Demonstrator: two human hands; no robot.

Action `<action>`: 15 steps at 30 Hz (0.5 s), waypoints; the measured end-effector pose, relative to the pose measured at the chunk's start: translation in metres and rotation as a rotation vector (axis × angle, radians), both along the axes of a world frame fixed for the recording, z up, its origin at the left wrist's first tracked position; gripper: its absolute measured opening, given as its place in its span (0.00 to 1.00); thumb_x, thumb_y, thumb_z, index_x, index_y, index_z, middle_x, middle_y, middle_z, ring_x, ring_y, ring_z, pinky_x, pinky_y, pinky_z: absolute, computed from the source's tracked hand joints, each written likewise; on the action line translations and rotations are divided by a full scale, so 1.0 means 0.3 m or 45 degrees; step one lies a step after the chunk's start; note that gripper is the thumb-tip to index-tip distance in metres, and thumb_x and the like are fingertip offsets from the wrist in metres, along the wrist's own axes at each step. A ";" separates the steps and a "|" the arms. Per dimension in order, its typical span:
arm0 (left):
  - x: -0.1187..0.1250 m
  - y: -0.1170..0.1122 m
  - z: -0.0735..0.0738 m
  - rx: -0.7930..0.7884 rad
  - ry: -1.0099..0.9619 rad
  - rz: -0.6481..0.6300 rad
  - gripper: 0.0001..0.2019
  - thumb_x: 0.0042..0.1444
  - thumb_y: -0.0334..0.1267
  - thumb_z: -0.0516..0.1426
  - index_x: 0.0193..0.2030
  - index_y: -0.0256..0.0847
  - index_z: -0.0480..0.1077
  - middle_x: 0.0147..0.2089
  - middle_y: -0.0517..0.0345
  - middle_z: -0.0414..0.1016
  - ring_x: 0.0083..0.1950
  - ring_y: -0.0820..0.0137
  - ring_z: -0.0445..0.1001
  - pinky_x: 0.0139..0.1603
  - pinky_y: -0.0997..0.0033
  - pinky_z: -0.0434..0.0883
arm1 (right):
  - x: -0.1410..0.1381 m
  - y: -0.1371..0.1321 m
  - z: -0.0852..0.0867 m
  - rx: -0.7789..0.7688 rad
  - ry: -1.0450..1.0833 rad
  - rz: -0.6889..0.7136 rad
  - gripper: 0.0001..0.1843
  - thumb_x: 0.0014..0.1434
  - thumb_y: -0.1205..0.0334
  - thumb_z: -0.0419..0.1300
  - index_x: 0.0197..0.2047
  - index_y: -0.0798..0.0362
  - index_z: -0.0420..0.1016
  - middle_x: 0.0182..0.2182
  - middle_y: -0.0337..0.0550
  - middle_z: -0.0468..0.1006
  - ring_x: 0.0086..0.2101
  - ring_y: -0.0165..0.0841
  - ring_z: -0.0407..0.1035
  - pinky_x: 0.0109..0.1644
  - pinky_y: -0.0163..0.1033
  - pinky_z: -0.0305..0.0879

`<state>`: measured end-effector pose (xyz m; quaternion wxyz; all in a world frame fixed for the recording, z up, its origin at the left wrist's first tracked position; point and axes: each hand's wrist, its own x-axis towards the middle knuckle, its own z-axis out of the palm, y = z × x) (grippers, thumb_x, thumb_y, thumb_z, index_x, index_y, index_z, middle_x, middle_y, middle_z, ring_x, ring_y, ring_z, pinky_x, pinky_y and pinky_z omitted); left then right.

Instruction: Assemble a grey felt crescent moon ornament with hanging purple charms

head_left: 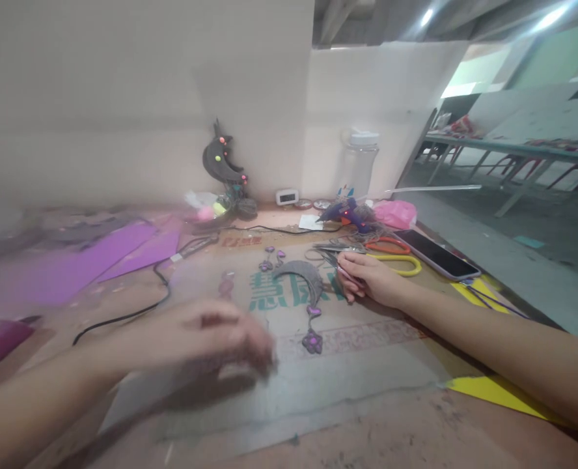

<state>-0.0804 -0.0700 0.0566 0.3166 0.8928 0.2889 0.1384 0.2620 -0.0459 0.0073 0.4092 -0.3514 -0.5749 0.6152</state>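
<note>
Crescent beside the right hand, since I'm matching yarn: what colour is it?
The crescent is grey, clearest in the head view.

"I've got a small white digital clock [288,197] at twelve o'clock. What's right of it?"
"My feed gives a transparent water bottle [360,166] between one and two."
"And farther round?"
"I see a long table [513,149] over red stools [519,165] at two, a smartphone [436,253] lying at three."

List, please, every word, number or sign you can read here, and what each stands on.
"慧": green, on the cardboard sheet; the characters after it, partly covered by the grey crescent and right hand, are unclear.
Reddish print on the sheet: too blurred to read.
White digital display: too small to read.
</note>
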 end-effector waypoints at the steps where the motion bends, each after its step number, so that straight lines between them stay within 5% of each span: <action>1: 0.010 0.015 -0.017 0.134 0.027 0.078 0.18 0.67 0.48 0.49 0.55 0.50 0.75 0.58 0.53 0.76 0.59 0.59 0.74 0.57 0.57 0.73 | 0.000 0.000 0.000 0.012 0.001 -0.010 0.21 0.62 0.47 0.60 0.27 0.51 0.59 0.15 0.27 0.59 0.15 0.24 0.51 0.24 0.34 0.67; 3: 0.038 0.040 -0.061 0.389 0.142 0.104 0.24 0.64 0.50 0.54 0.65 0.46 0.65 0.69 0.47 0.63 0.68 0.53 0.62 0.66 0.46 0.62 | -0.001 -0.002 -0.003 0.039 -0.002 -0.042 0.21 0.62 0.47 0.60 0.27 0.51 0.58 0.14 0.27 0.59 0.15 0.24 0.51 0.24 0.34 0.67; 5: 0.067 0.052 -0.086 0.417 0.217 0.031 0.27 0.61 0.51 0.56 0.64 0.43 0.66 0.69 0.44 0.63 0.68 0.49 0.62 0.65 0.45 0.62 | -0.003 -0.003 -0.010 0.066 -0.007 -0.085 0.21 0.62 0.47 0.60 0.27 0.51 0.59 0.14 0.27 0.58 0.15 0.24 0.51 0.24 0.34 0.67; 6: 0.080 0.056 -0.083 0.341 0.252 -0.031 0.24 0.62 0.51 0.55 0.61 0.43 0.69 0.64 0.45 0.69 0.64 0.51 0.68 0.61 0.51 0.67 | -0.005 -0.003 -0.014 0.079 -0.010 -0.108 0.21 0.62 0.47 0.59 0.27 0.51 0.59 0.14 0.27 0.58 0.15 0.24 0.52 0.24 0.35 0.68; 8: 0.107 0.069 -0.049 0.134 0.229 0.045 0.18 0.67 0.48 0.49 0.40 0.42 0.77 0.40 0.54 0.82 0.42 0.63 0.80 0.41 0.67 0.74 | -0.006 -0.001 -0.020 0.101 -0.011 -0.154 0.21 0.62 0.46 0.59 0.27 0.51 0.59 0.15 0.27 0.58 0.16 0.24 0.52 0.25 0.35 0.67; 10: 0.146 0.099 -0.005 0.231 0.087 0.303 0.21 0.67 0.47 0.47 0.31 0.41 0.73 0.26 0.60 0.76 0.31 0.67 0.77 0.34 0.70 0.71 | -0.005 0.005 -0.021 0.131 -0.028 -0.217 0.21 0.62 0.46 0.59 0.28 0.51 0.59 0.15 0.26 0.58 0.16 0.24 0.53 0.25 0.34 0.66; 12: 0.200 0.143 0.015 0.421 -0.026 0.336 0.15 0.65 0.46 0.52 0.33 0.41 0.73 0.32 0.59 0.77 0.35 0.66 0.76 0.36 0.69 0.70 | 0.001 0.013 -0.017 0.189 -0.121 -0.298 0.20 0.62 0.44 0.59 0.31 0.51 0.61 0.16 0.27 0.61 0.16 0.24 0.55 0.24 0.33 0.63; 15: 0.285 0.202 -0.024 0.516 -0.109 0.266 0.09 0.62 0.43 0.55 0.36 0.39 0.71 0.35 0.57 0.77 0.38 0.65 0.75 0.39 0.67 0.69 | 0.019 0.021 -0.005 0.329 -0.327 -0.422 0.20 0.62 0.42 0.57 0.35 0.51 0.63 0.19 0.30 0.68 0.18 0.25 0.60 0.23 0.32 0.58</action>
